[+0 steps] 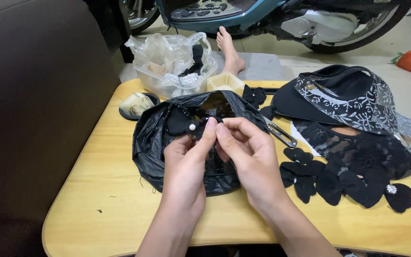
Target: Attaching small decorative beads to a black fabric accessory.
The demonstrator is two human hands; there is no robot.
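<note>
Black beaded flower [179,121] in the pinched-together grip of left hand [186,159] and right hand [248,152], above black plastic bag [151,143]

On the table [105,200], a bag [153,147] lies left of the fabric flowers [329,178], tub [167,71] behind.

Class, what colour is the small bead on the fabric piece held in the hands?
White, a pearl-like bead on black fabric; head view.
</note>
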